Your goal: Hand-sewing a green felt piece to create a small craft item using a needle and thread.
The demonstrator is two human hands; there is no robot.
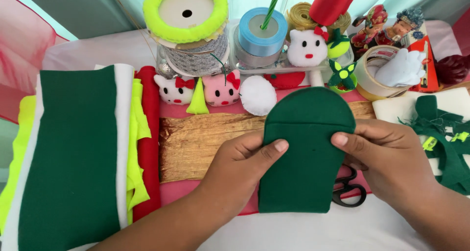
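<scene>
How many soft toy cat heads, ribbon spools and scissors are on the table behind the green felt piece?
Soft toy cat heads: 3, white, pink, white
Ribbon spools: 2, silver, blue
Scissors: 1
Total: 6

Few packages, no signs, no screens.

Red-orange box (430,70) at far right of tabletop: upright, narrow, partly hidden behind white glove-shaped felt piece, just beside tape roll. Print on face too small to tell.

Round label (186,9) on top face of big spool at back centre: pale cream disc, dark hole in middle, neon yellow fuzzy ring around it.

Clear plastic box (289,65) at back centre, under blue ribbon roll and white cat face; rim visible, contents unclear.
</scene>
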